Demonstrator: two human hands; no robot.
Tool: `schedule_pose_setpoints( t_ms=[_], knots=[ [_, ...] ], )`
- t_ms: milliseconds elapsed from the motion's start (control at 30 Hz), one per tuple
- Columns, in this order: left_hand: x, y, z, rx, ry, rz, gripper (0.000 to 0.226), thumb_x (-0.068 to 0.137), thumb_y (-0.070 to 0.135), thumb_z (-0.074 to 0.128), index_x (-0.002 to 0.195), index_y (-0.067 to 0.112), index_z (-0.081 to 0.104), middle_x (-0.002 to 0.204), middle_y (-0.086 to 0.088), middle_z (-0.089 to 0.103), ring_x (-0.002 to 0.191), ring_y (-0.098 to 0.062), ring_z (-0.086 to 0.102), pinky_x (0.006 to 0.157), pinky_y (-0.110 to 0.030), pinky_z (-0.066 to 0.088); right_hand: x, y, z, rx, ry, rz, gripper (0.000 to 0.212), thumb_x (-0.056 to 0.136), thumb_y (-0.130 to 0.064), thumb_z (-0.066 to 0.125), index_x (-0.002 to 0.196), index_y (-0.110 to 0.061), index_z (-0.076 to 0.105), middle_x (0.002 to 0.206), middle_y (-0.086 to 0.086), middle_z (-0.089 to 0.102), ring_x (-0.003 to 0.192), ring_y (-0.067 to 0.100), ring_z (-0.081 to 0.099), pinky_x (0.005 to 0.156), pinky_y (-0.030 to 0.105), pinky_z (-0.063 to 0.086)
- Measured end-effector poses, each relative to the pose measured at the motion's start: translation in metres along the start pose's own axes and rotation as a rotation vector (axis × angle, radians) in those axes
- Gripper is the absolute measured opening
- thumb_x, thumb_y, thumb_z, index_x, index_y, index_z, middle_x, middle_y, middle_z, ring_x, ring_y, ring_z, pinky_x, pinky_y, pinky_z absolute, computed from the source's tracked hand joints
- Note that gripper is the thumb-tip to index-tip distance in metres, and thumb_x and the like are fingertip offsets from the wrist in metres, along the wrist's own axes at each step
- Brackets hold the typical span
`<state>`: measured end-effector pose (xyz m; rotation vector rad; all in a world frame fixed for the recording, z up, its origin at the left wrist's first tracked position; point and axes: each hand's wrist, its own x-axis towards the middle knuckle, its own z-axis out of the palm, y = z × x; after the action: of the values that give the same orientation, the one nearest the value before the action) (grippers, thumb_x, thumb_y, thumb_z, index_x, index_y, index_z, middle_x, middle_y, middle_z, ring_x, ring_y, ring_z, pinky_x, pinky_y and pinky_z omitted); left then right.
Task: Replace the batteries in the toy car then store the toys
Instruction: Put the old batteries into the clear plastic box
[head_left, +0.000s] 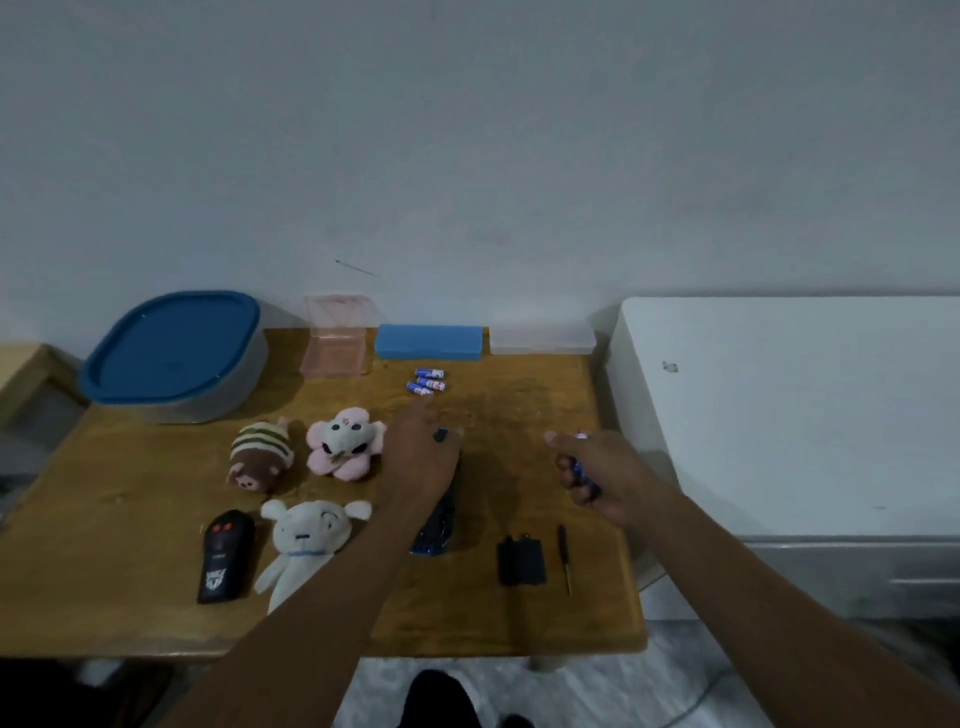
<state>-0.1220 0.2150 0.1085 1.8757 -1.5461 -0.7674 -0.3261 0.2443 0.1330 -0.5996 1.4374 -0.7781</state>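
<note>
Right hand (592, 473) clenched round blue cylindrical batteries (577, 467), right of dark blue plastic toy car (436, 525). Left hand (423, 457) lay over car, grip unclear. Risk: held cells mixed with loose blue-white batteries (428, 382) beyond car, wrong set refitted.

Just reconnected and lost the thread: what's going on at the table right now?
A person's left hand grips the toy car on the table; the right hand holds blue batteries. Three loose batteries lie near the blue box. The black cover and screwdriver lie beside the car, so it seems open. Plush toys and remote are not yet stored.
</note>
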Motion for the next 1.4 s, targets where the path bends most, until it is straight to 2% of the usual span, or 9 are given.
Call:
schedule_pose_setpoints(
  t_ms=[100, 267, 400, 533, 767, 967, 1033, 1200, 1400],
  knots=[
    [0.019, 0.02, 0.019, -0.141, -0.057, -0.025, 0.059, 0.088, 0.021, 0.07, 0.14, 0.013, 0.046, 0.131, -0.007, 0.06, 0.112, -0.022, 0.061, 0.096, -0.044, 0.052, 0.01, -0.016, -0.014, -0.116, 0.053, -0.089, 0.023, 0.086, -0.025, 0.07, 0.072, -0.014, 0.056, 0.059, 0.003, 0.05, 0.046, 0.011, 0.043, 0.039, 0.021, 0.032],
    [0.057, 0.038, 0.058, -0.155, 0.023, -0.081, 0.055, 0.089, 0.028, 0.069, 0.139, 0.015, 0.049, 0.122, -0.003, 0.066, 0.106, -0.019, 0.062, 0.091, -0.034, 0.052, 0.04, -0.046, -0.028, -0.284, 0.133, -0.201, 0.021, 0.086, -0.027, 0.07, 0.076, -0.01, 0.063, 0.06, 0.006, 0.054, 0.047, 0.013, 0.046, 0.04, 0.019, 0.035],
    [0.095, 0.043, 0.089, -0.178, 0.012, -0.176, 0.056, 0.092, 0.024, 0.064, 0.144, 0.018, 0.043, 0.111, -0.003, 0.069, 0.08, -0.009, 0.062, 0.061, -0.016, 0.049, 0.077, -0.067, -0.033, -0.411, 0.195, -0.279, 0.011, 0.086, -0.025, 0.069, 0.082, -0.015, 0.068, 0.064, 0.006, 0.061, 0.05, 0.012, 0.053, 0.044, 0.018, 0.042],
    [0.129, 0.039, 0.113, -0.116, 0.023, -0.159, 0.053, 0.092, 0.03, 0.064, 0.141, 0.016, 0.049, 0.124, -0.004, 0.065, 0.109, -0.018, 0.061, 0.089, -0.025, 0.047, 0.122, -0.082, -0.039, -0.536, 0.21, -0.308, 0.014, 0.087, -0.024, 0.069, 0.09, -0.011, 0.069, 0.071, 0.002, 0.063, 0.055, 0.012, 0.056, 0.041, 0.01, 0.04],
    [0.152, 0.034, 0.14, -0.039, 0.015, 0.089, 0.044, 0.096, 0.028, 0.057, 0.138, 0.016, 0.05, 0.137, -0.004, 0.056, 0.124, -0.018, 0.052, 0.097, -0.018, 0.034, 0.194, -0.077, -0.049, -0.562, 0.395, -0.269, 0.024, 0.086, -0.029, 0.069, 0.103, -0.012, 0.063, 0.096, 0.001, 0.064, 0.077, 0.012, 0.06, 0.066, 0.019, 0.049],
    [0.177, 0.036, 0.157, 0.139, -0.128, 0.256, 0.053, 0.094, 0.026, 0.06, 0.144, 0.017, 0.042, 0.149, -0.004, 0.043, 0.138, -0.022, 0.038, 0.115, -0.033, 0.027, 0.23, -0.064, -0.052, -0.421, 0.46, -0.198, 0.043, 0.084, -0.029, 0.071, 0.118, -0.015, 0.049, 0.109, 0.002, 0.061, 0.093, 0.02, 0.061, 0.078, 0.027, 0.054],
    [0.186, 0.038, 0.158, 0.21, -0.203, 0.311, 0.058, 0.094, 0.029, 0.06, 0.146, 0.016, 0.038, 0.153, -0.003, 0.038, 0.142, -0.023, 0.031, 0.12, -0.037, 0.021, 0.242, -0.058, -0.052, -0.409, 0.457, -0.204, 0.047, 0.084, -0.027, 0.072, 0.122, -0.016, 0.048, 0.114, -0.001, 0.059, 0.098, 0.018, 0.06, 0.079, 0.019, 0.051],
    [0.211, 0.036, 0.158, 0.432, -0.265, 0.487, 0.06, 0.097, 0.028, 0.056, 0.15, 0.015, 0.031, 0.157, -0.004, 0.031, 0.145, -0.019, 0.026, 0.118, -0.025, 0.005, 0.251, -0.05, -0.052, -0.35, 0.473, -0.228, 0.042, 0.085, -0.027, 0.07, 0.122, -0.017, 0.054, 0.119, -0.001, 0.061, 0.101, 0.014, 0.058, 0.09, 0.023, 0.045],
    [0.229, 0.035, 0.161, 0.532, -0.263, 0.53, 0.054, 0.099, 0.034, 0.052, 0.148, 0.019, 0.036, 0.158, -0.001, 0.028, 0.146, -0.021, 0.024, 0.117, -0.034, 0.023, 0.256, -0.048, -0.053, -0.401, 0.565, -0.224, 0.029, 0.088, -0.031, 0.066, 0.113, -0.016, 0.059, 0.117, 0.004, 0.065, 0.103, 0.018, 0.061, 0.091, 0.028, 0.045]
  ],
)
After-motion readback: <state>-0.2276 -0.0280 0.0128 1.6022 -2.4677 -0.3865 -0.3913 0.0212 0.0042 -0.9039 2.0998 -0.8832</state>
